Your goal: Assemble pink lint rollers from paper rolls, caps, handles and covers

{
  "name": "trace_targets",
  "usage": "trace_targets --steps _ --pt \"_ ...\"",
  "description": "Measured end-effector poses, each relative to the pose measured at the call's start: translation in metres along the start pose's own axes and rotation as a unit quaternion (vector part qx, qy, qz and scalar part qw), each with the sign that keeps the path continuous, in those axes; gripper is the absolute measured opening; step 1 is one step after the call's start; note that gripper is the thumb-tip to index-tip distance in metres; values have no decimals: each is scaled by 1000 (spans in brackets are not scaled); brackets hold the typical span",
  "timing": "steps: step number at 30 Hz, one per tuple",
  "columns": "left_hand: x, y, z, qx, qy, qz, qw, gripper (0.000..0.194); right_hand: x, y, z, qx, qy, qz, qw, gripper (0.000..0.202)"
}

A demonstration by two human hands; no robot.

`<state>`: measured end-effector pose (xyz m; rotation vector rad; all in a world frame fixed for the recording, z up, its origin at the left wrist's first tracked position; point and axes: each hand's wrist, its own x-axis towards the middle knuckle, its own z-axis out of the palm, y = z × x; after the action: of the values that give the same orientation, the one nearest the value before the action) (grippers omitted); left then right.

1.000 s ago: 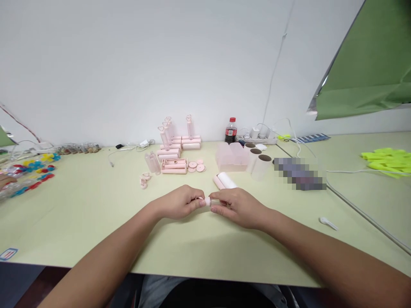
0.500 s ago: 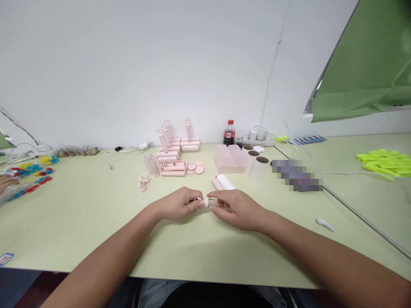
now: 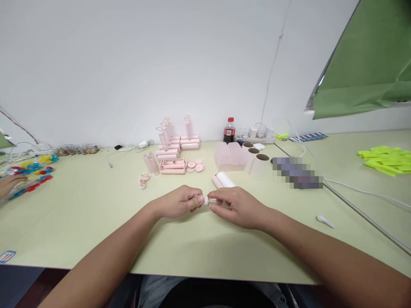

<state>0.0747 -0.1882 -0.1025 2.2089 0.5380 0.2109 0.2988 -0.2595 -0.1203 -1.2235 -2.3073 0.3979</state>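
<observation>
Fingers and thumb of my left hand (image 3: 180,202) pinch a small pale pink end piece (image 3: 206,200), mostly hidden by the fingers. My right hand (image 3: 239,207) grips a clear tube (image 3: 213,201) lying sideways, its mouth meeting the pink piece. Just beyond my right hand lies a lint roller (image 3: 223,180) with a white roll and a pink cover. Farther back are loose pink heart-shaped pieces (image 3: 143,181), upright clear tubes (image 3: 151,163), an open pink roller frame (image 3: 172,166) and pink discs (image 3: 195,166).
Several finished-looking pink rollers with heart-topped handles (image 3: 168,152) stand by the wall. Right of them are a cola bottle (image 3: 229,130), translucent pink covers (image 3: 230,157) and white paper rolls (image 3: 258,167). A white earbud (image 3: 325,221) lies right. Another person's hand (image 3: 11,185) is far left.
My left thumb and fingers have closed farther over the pink piece, against the tube's mouth. My right hand keeps its grip. The other person's hand at far left has shifted.
</observation>
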Motion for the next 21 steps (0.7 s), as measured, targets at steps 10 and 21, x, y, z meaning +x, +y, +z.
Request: trace_targets --steps 10,21 --pt "1 -1 1 13 2 -11 1000 44 0 3 2 10 -13 7 1000 31" --pt "2 -2 3 29 6 -18 999 43 1 3 1 21 -21 18 999 30"
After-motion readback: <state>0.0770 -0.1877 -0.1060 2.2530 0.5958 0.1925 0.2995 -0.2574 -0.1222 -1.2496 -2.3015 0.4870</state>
